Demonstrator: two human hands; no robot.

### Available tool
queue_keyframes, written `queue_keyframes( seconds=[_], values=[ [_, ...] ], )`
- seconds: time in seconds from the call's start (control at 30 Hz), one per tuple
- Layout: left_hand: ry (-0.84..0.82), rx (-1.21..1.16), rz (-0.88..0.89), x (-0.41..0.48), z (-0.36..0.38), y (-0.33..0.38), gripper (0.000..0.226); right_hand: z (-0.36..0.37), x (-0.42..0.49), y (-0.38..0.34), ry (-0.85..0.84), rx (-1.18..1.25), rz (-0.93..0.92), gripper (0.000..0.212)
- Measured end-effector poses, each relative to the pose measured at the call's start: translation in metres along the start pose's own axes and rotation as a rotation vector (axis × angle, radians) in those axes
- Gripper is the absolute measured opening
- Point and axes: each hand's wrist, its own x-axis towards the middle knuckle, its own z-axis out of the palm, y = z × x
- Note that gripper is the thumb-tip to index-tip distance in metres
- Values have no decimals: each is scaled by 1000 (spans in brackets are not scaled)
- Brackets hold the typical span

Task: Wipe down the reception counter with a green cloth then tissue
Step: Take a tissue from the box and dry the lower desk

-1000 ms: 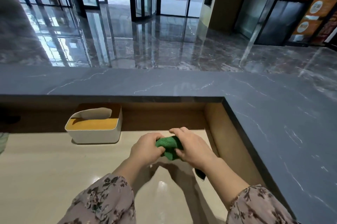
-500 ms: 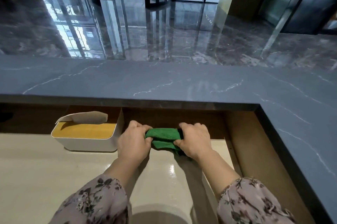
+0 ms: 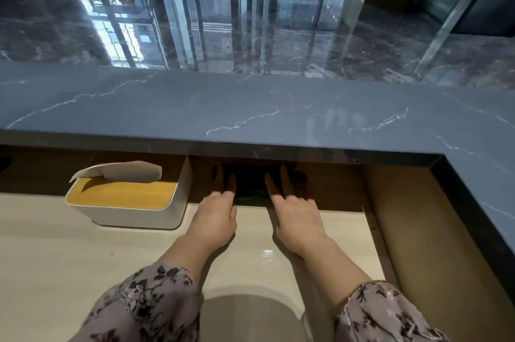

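Observation:
The green cloth (image 3: 250, 192) lies at the back of the cream lower desk (image 3: 83, 263), in the shadow under the grey marble reception counter (image 3: 250, 113); only a dark shape with a green edge shows. My left hand (image 3: 217, 216) and my right hand (image 3: 295, 213) reach forward on either side of it, fingers straight and pointing under the overhang, touching the cloth's sides. A white tissue box (image 3: 131, 216) with a yellow wooden lid stands left of my hands, one tissue (image 3: 122, 171) sticking out of its slot.
The counter turns a corner and runs down the right side (image 3: 485, 202), with a brown wooden panel (image 3: 418, 230) beneath it. Beyond the counter lies a glossy dark marble lobby floor (image 3: 250, 35) with glass doors at the back.
My hands moved forward from the desk's middle to its back, carrying the folded cloth under the counter overhang. My fingers, curled round the cloth before, now lie straight beside it.

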Motion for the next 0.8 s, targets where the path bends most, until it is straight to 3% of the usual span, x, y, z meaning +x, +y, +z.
queue_keyframes(
  seconds=[0.13,0.33,0.6,0.8],
  values=[
    [-147,100,-25,0,-3,3,47,-5,5,-2,-130,-5,58,85],
    [-97,113,-23,-15,-16,10,53,-14,-12,-5,-198,-5,100,80],
    [-131,49,52,-61,-34,28,68,-38,-57,-8,-374,16,164,34],
    [-132,7,77,-91,-56,40,66,-61,-85,-7,-382,130,192,44]
  ],
)
